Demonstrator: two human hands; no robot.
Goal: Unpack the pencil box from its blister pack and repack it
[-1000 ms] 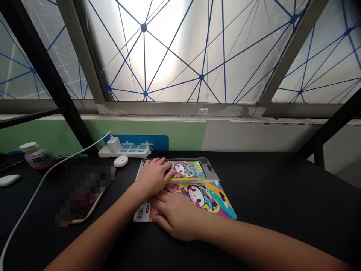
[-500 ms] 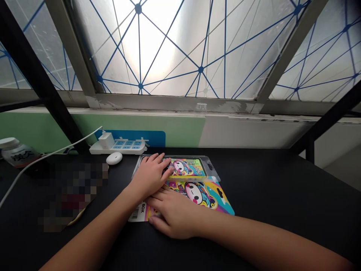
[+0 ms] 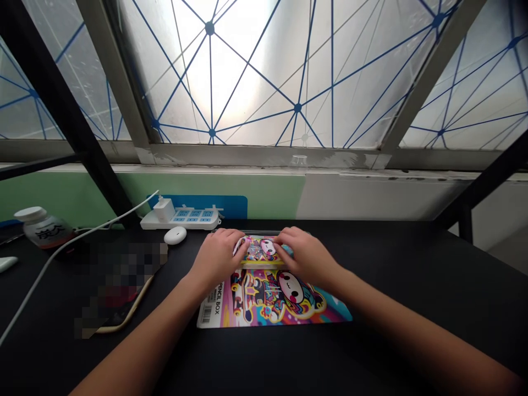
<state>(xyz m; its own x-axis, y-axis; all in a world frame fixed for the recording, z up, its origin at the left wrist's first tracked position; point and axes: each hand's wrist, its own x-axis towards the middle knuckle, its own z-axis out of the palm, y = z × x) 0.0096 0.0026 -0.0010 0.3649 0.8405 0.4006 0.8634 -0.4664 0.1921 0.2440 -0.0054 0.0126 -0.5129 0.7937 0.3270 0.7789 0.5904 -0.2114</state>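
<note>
A colourful pencil box [image 3: 264, 248] with a cartoon face lies across the black table [image 3: 412, 286], near its far edge. My left hand [image 3: 218, 258] is curled over its left end. My right hand [image 3: 308, 256] covers its right end, fingers bent onto the box top. Just in front of the box lies a flat printed card [image 3: 272, 300] with the same cartoon and a barcode at its left end. Neither hand rests on the card. The box's clear packaging is mostly hidden under my hands.
A white power strip [image 3: 181, 218] with a plugged charger sits at the wall, and a white oval case [image 3: 175, 235] lies in front of it. A white cable [image 3: 61, 250] runs leftward past a capped bottle [image 3: 43, 228]. A flat object [image 3: 119, 280], blurred, lies left of my forearm.
My right hand left the printed card and moved up onto the right end of the pencil box. The card now lies uncovered. My left hand stayed at the left end.
</note>
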